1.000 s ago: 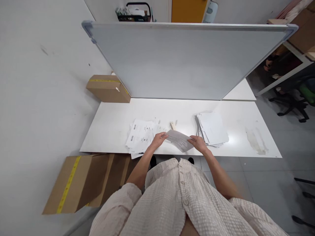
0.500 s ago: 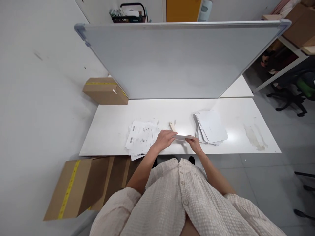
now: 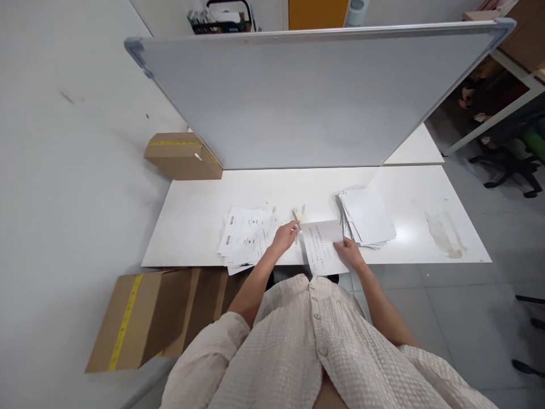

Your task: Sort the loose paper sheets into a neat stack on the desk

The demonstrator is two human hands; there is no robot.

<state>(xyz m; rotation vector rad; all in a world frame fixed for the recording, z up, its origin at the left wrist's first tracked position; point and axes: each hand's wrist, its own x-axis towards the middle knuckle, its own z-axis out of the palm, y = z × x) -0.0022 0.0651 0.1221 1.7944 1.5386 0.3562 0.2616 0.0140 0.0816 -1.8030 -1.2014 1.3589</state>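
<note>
My right hand (image 3: pixel 349 251) pinches the right edge of a printed paper sheet (image 3: pixel 324 247). The sheet tilts over the table's front edge, its lines of print facing me. My left hand (image 3: pixel 286 236) is off the sheet, just left of its upper left corner. Its fingers reach across a small, narrow cream-coloured object (image 3: pixel 296 213) lying on the table, and they look slightly apart. Whether they touch that object is unclear. Left of this hand lies a loose spread of printed sheets (image 3: pixel 244 233). Close to my right hand is an uneven stack of papers (image 3: pixel 368 216).
A large whiteboard (image 3: pixel 306 102) stands along the back of the white table (image 3: pixel 187 227). One cardboard box (image 3: pixel 183 159) sits at the table's back left corner. More taped cardboard boxes (image 3: pixel 140 318) stand below at the front left. An office chair (image 3: pixel 508 170) is at the far right.
The sheet, seen nearly edge-on between both hands before, now faces me with its print showing. My left hand has let go of it; my right hand has moved slightly right and down.
</note>
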